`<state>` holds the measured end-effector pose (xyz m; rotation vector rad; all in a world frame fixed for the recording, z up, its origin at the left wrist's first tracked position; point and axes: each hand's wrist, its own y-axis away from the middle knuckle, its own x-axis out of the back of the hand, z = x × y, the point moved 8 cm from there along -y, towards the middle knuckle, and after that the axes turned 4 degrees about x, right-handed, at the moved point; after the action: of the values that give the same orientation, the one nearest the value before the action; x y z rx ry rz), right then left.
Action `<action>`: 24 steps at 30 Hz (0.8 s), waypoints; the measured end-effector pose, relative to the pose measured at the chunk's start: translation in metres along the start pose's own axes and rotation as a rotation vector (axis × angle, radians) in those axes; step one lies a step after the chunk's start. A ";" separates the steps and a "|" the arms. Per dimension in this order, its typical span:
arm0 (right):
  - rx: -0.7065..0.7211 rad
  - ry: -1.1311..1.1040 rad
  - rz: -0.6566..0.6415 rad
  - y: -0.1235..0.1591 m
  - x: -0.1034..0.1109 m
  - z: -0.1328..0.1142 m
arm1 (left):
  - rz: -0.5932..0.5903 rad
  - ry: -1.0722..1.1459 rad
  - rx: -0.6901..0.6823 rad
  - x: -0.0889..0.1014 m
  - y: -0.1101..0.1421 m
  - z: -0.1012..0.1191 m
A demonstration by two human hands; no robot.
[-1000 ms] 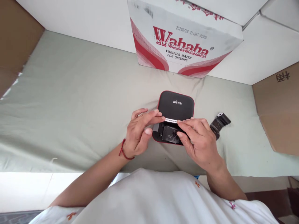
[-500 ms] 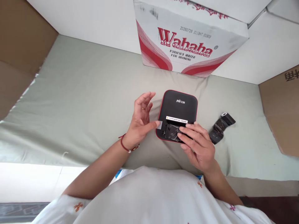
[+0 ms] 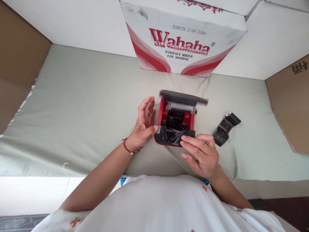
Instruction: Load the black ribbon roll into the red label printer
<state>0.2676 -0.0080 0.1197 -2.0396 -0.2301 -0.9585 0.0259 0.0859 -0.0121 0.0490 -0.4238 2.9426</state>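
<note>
A small black and red printer (image 3: 159, 111) sits on the cloth in front of me, its black lid (image 3: 183, 96) tilted up and blurred. Inside lies a pale grey cylinder (image 3: 181, 107). A glossy black strip (image 3: 172, 136) runs from the inside out over the front part. My left hand (image 3: 144, 124) is at the printer's left side, its thumb on a grey latch (image 3: 158, 130) and its other fingers stretched out beside the case. With fingers extended, my right hand (image 3: 202, 153) rests its fingertips on the strip's right end; its thumb is apart.
To the right lies a partly unrolled black roll (image 3: 227, 129). A white and red water carton (image 3: 178, 42) stands behind the printer. Brown cardboard (image 3: 21, 61) borders the left, and another brown box (image 3: 289, 106) the right. A pale green cloth (image 3: 84, 96) covers the surface.
The printer's lid has gone from closed to raised, uncovering the red interior and the cylinder. Both hands keep nearly the same places on the printer. The view has shifted slightly.
</note>
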 end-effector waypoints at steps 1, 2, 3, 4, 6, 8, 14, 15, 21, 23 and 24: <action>-0.007 0.002 -0.010 -0.001 0.000 0.001 | 0.001 0.036 0.016 0.000 0.000 -0.003; -0.015 0.002 -0.022 -0.003 -0.001 0.001 | -0.004 0.085 0.038 0.000 -0.001 -0.007; -0.026 0.004 -0.035 -0.005 -0.001 0.003 | -0.010 0.130 0.056 0.000 -0.002 -0.009; -0.039 0.006 -0.049 -0.008 -0.001 0.004 | -0.017 0.151 0.060 0.000 -0.002 -0.011; -0.075 0.011 -0.078 -0.016 -0.001 0.008 | -0.033 0.172 0.053 -0.001 -0.003 -0.012; -0.111 0.002 -0.107 -0.025 -0.002 0.014 | -0.042 0.187 0.049 -0.003 -0.004 -0.011; -0.192 -0.095 -0.082 -0.047 0.004 0.026 | -0.034 0.231 0.072 -0.010 -0.001 -0.001; -0.214 -0.109 -0.054 -0.049 0.007 0.026 | -0.028 0.241 0.078 -0.012 0.000 0.001; -0.388 -0.271 0.389 -0.056 0.048 0.027 | -0.008 0.298 0.094 -0.017 0.002 0.014; -0.366 -0.297 0.602 -0.056 0.071 0.031 | -0.011 0.307 0.095 -0.017 0.002 0.017; -0.330 -0.276 0.684 -0.055 0.083 0.034 | -0.010 0.309 0.096 -0.017 0.001 0.018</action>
<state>0.3174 0.0378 0.2010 -2.3038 0.4896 -0.2979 0.0421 0.0768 0.0041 -0.3840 -0.2357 2.8882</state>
